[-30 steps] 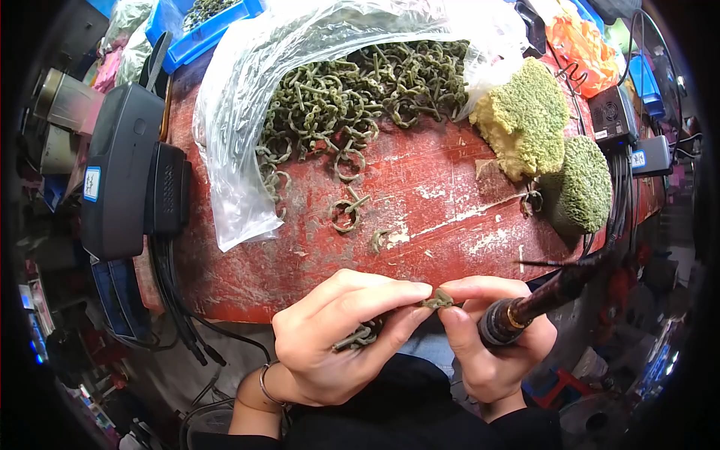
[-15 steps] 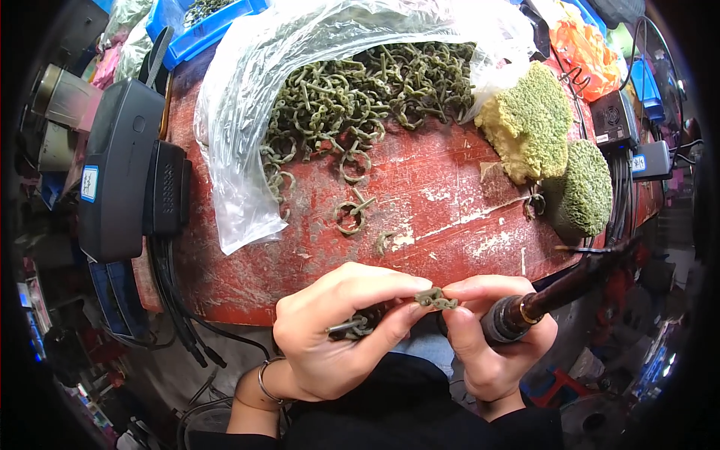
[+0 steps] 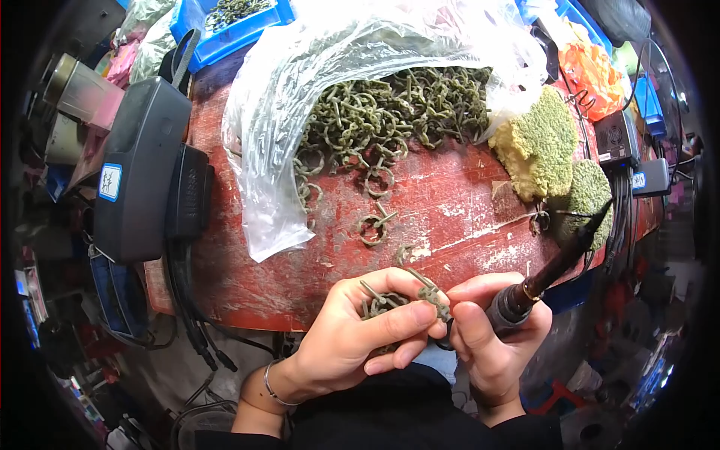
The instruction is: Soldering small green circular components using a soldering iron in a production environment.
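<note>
My left hand (image 3: 341,326) is closed around several dull green rings (image 3: 382,304) with thin stems. Between its thumb and fingertips it pinches a green ring piece (image 3: 435,301), whose stem points up and left. My right hand (image 3: 491,356) grips a dark pen-shaped tool (image 3: 551,276), like a soldering iron, with its pointed tip angled up and right. The right thumb and index fingertip meet at the side of the pinched piece. Beyond my hands, a loose ring with a stem (image 3: 373,229) lies on the red worn tabletop (image 3: 450,210).
A heap of green rings (image 3: 405,105) spills from a clear plastic bag (image 3: 274,202). Two rough yellow-green sponge-like lumps (image 3: 536,142) sit at the right. Black boxes with cables (image 3: 142,172) stand at the left. Farther back are a blue tray (image 3: 232,34) and an orange bag (image 3: 592,79).
The pinched piece has turned from lying level to standing steeply. My left hand has rolled, showing more of the rings in it. The tool's tip has swung upward; the whole view has shifted slightly.
</note>
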### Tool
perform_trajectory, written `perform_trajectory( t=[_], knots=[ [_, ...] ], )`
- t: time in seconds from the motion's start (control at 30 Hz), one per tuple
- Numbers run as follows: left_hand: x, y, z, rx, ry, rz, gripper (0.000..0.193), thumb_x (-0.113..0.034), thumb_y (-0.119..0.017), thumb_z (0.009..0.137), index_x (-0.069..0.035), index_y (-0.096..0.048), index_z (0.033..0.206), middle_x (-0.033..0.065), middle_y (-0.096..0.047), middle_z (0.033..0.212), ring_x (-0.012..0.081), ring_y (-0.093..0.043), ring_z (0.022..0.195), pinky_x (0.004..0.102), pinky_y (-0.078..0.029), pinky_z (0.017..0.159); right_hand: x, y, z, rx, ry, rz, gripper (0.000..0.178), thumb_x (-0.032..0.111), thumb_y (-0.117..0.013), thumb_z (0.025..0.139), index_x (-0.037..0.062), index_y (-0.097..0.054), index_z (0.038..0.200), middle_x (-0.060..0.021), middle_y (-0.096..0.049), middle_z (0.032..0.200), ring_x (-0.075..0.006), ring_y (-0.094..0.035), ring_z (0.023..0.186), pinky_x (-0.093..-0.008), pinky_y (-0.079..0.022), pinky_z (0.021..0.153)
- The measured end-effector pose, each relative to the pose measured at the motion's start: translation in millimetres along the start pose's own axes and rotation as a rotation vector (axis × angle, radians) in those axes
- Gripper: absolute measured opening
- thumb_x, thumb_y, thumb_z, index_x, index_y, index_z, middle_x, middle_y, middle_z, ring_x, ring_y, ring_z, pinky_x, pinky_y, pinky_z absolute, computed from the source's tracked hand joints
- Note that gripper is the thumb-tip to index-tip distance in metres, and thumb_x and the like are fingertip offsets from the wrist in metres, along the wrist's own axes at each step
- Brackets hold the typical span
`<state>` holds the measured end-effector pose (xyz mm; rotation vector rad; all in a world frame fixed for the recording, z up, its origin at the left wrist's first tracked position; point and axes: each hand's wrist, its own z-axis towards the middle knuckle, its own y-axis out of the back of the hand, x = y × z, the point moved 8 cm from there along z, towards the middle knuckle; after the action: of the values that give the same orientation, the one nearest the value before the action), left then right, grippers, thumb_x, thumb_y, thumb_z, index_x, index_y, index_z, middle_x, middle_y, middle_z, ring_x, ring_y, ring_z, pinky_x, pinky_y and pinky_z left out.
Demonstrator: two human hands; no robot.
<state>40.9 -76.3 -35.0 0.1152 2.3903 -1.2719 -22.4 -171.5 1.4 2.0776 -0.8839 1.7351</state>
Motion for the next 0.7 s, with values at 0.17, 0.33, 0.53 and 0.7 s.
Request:
perform_trajectory(
  t=[0.17, 0.33, 0.53, 0.7],
  knots=[
    [1.7, 1.0, -1.7, 0.043, 0.045, -0.121, 0.013, -0.005, -0.055, 0.08, 0.004, -0.051, 0.089, 0.0168, -0.057, 0.074, 0.0082, -0.044, 0.041, 0.0139, -0.027, 0.03, -4.9, -0.4, 5.9, -0.014, -0.05, -0.106, 0.012, -0.001, -0.06, 0.079, -0.0052, -0.059, 0.091, -0.002, -0.058, 0.073, -0.0033, -0.049, 0.064, -0.017, -0.039, 0.056],
    [-19.7, 16.5, -10.1, -0.077, -0.178, 0.004, 0.013, -0.005, -0.055, 0.081, 0.003, -0.051, 0.09, 0.0196, -0.058, 0.075, 0.0135, -0.053, 0.047, 0.0154, -0.033, 0.032, -5.6, -11.7, 25.7, 0.048, -0.03, -0.346, 0.018, 0.0, -0.061, 0.078, -0.0012, -0.059, 0.095, 0.001, -0.056, 0.067, -0.0017, -0.048, 0.057, -0.0176, -0.039, 0.052],
    [-42.1, 30.9, -17.8, 0.028, -0.399, 0.107, 0.014, -0.002, -0.05, 0.083, 0.002, -0.051, 0.097, 0.0165, -0.06, 0.085, 0.0112, -0.055, 0.057, 0.0164, -0.037, 0.039, -1.8, -37.1, 44.7, 0.153, 0.171, -0.665, 0.031, 0.001, -0.062, 0.075, 0.0032, -0.054, 0.105, -0.0112, -0.059, 0.071, -0.0208, -0.062, 0.065, -0.0271, -0.046, 0.059],
    [-53.6, 35.4, -23.2, 0.044, -0.453, 0.043, 0.022, -0.002, -0.046, 0.076, 0.006, -0.05, 0.096, 0.0182, -0.059, 0.086, 0.0134, -0.056, 0.059, 0.0184, -0.039, 0.041, 6.6, -53.6, 50.8, 0.089, 0.262, -0.853, 0.016, 0.002, -0.061, 0.075, 0.0018, -0.056, 0.09, -0.0085, -0.06, 0.066, -0.0144, -0.061, 0.062, -0.027, -0.045, 0.057]
  ],
)
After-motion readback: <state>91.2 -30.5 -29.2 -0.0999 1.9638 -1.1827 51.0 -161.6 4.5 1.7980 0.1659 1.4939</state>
